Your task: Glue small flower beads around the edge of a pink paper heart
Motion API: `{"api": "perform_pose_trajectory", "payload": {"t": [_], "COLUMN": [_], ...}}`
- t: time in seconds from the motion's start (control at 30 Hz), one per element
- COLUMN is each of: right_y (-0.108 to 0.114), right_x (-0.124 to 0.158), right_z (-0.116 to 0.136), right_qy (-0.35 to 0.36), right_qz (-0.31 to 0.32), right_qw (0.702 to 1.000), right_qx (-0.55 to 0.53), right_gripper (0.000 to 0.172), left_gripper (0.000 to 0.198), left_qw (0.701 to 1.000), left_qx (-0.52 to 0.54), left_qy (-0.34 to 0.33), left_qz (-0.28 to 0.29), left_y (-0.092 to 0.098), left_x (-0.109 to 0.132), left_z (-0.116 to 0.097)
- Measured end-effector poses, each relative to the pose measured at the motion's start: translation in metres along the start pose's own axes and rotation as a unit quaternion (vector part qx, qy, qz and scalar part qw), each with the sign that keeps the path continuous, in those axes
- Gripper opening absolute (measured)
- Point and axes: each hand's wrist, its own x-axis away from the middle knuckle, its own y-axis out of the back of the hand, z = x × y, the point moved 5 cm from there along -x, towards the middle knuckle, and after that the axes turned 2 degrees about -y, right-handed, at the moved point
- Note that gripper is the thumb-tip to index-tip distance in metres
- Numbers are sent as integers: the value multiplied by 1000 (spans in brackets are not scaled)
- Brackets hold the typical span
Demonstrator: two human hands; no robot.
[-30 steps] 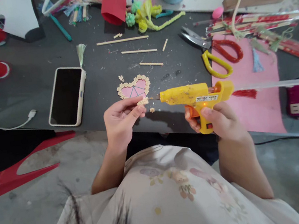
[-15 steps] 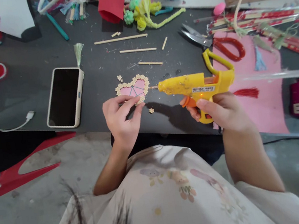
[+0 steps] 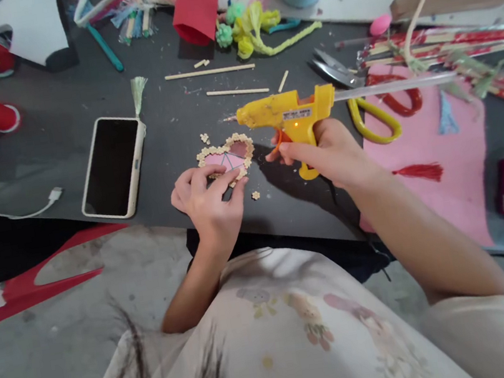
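Observation:
My left hand (image 3: pixel 208 198) pinches the lower left edge of a pink heart-shaped piece (image 3: pixel 215 158), which lies on the dark table. Small pale flower-like pieces line the heart's border, and thin dark lines cross its middle. A yellow hot glue gun (image 3: pixel 276 111) is in my right hand (image 3: pixel 322 150), with a finger by the orange trigger. Its nozzle points left, above the heart and apart from it; a clear glue stick (image 3: pixel 397 86) sticks out behind. One loose flower piece (image 3: pixel 255 195) lies below the heart, and a few more (image 3: pixel 204 138) sit above it.
Thin wooden sticks (image 3: pixel 210 71) lie beyond the heart. At left is a phone (image 3: pixel 111 169). Scissors (image 3: pixel 377 123) rest partly on a pink sheet (image 3: pixel 462 183) at right, with a red tassel (image 3: pixel 422 172). Yellow yarn (image 3: pixel 257 30) and a red roll (image 3: pixel 199 7) are at the back.
The glue gun in my right hand has moved up and left, its nozzle leaving the heart's right edge. My left hand stays on the heart, and the view has shifted slightly.

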Motion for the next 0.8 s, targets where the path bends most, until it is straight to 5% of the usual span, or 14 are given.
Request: {"api": "perform_pose_trajectory", "payload": {"t": [0.3, 0.8], "right_y": [-11, -15], "right_x": [-17, -18], "right_z": [-14, -18], "right_qy": [16, -3], "right_qz": [46, 80], "right_qw": [996, 996], "right_qx": [-78, -45], "right_gripper": [6, 13], "left_gripper": [6, 4], "left_qw": [999, 999], "left_qx": [-40, -51], "left_qy": [18, -4], "left_qz": [-3, -7], "left_y": [-3, -6], "left_x": [2, 2], "left_z": [-4, -8]}}
